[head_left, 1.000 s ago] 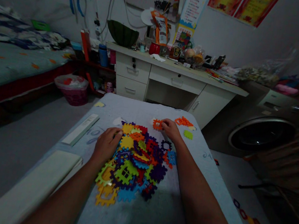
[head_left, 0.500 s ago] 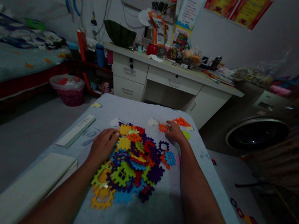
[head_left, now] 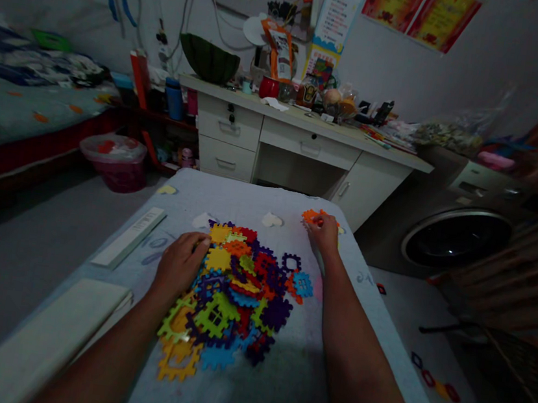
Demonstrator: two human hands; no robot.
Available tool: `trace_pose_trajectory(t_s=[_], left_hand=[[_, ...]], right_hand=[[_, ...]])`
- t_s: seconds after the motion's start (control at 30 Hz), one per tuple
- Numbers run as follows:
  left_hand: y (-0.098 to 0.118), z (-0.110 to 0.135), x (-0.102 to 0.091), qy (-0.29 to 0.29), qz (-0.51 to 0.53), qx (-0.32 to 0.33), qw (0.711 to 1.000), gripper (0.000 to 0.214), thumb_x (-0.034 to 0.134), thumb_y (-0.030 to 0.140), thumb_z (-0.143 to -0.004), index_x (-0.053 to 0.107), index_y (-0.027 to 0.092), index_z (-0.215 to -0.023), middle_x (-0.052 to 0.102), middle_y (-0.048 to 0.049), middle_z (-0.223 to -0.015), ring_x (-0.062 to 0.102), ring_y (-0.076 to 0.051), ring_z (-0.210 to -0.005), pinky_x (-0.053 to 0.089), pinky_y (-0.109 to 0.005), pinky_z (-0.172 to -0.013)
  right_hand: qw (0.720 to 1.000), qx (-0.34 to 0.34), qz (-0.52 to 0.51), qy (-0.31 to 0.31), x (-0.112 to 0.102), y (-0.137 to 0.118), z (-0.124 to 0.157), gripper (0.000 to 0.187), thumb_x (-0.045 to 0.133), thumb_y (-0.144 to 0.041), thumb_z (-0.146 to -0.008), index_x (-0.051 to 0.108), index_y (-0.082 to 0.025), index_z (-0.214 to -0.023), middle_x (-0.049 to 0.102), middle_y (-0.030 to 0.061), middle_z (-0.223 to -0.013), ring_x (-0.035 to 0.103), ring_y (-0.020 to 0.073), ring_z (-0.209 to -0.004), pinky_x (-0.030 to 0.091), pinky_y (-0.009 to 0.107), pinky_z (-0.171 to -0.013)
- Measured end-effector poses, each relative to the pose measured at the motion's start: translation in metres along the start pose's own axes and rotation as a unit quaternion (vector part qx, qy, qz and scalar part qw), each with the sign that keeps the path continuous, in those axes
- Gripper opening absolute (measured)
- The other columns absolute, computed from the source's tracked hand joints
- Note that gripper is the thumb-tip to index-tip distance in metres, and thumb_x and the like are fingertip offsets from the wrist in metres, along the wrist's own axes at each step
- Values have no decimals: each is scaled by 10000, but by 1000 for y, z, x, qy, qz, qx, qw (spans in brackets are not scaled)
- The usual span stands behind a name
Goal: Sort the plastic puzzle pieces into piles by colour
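A heap of colourful plastic interlocking pieces [head_left: 216, 316], toothed along their edges, lies on the cloth-covered table. My left hand [head_left: 181, 259] rests at the heap's left edge, its fingers partly curled with a gap at the thumb; I see nothing held in it. At the far right of the table my right hand [head_left: 324, 233] pinches an orange interlocking piece [head_left: 313, 218]. Other orange pieces lie right there, partly covered by the hand, so their outlines run together. A dark purple square frame piece [head_left: 291, 262] and a blue piece [head_left: 304, 285] lie at the heap's right side.
On the table's left are a long pale box [head_left: 130, 237] and a larger white flat object [head_left: 54, 332]. Beyond the table stands a cluttered white desk [head_left: 229, 128], with a washing machine [head_left: 443, 216] to its right. A pink bin [head_left: 117, 160] sits on the floor at left.
My right hand has moved right and slightly away from me, bringing the single orange piece to the other orange ones. My left hand has stayed by the heap. The whole view has shifted slightly.
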State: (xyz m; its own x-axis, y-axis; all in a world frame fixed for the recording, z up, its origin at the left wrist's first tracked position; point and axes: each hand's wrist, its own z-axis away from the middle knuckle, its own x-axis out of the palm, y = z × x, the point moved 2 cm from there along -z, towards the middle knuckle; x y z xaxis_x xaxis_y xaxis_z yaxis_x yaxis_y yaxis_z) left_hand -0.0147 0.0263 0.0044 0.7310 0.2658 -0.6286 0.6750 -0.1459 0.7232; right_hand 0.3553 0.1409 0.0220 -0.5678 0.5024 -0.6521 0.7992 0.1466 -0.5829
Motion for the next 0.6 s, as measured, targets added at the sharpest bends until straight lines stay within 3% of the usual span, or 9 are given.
trace_pose_trajectory(t_s=[0.1, 0.27, 0.47, 0.6], left_hand=[[1, 0, 0, 1, 5, 3, 1000, 454, 356, 528, -908, 653, 202, -1016, 663, -82, -1107, 594, -255, -1096, 426, -407, -1020], [2, 0, -1, 1, 6, 0, 1000, 462, 357, 527, -905, 654, 196, -1027, 657, -89, -1119, 591, -260, -1105, 426, -418, -1020], [1, 0, 0, -3, 6, -4, 1000, 452, 357, 530, -909, 652, 209, -1029, 654, -81, -1127, 588, -255, -1113, 426, -412, -1021], [1, 1, 0, 0, 4, -7, 1000, 455, 352, 529, -909, 648, 205, -1029, 653, -87, -1128, 589, -261, -1110, 423, -422, -1020]], right_hand=[[996, 62, 12, 57, -5, 11, -4, 116, 627, -186, -725, 644, -148, -834, 597, 121, -994, 537, 231, -943, 429, 420, -951], [991, 109, 38, 70, -3, 23, -10, 232, 585, -150, -711, 693, -85, -907, 620, 171, -1025, 571, 256, -982, 420, 428, -990], [995, 76, 46, 40, 2, 32, -11, 398, 460, -76, -677, 712, -97, -984, 668, 160, -1026, 573, 266, -1051, 410, 454, -1030], [996, 68, 35, 39, -2, 30, -8, 412, 434, -77, -695, 706, -80, -1004, 658, 183, -1071, 570, 275, -1078, 396, 473, -1043]])
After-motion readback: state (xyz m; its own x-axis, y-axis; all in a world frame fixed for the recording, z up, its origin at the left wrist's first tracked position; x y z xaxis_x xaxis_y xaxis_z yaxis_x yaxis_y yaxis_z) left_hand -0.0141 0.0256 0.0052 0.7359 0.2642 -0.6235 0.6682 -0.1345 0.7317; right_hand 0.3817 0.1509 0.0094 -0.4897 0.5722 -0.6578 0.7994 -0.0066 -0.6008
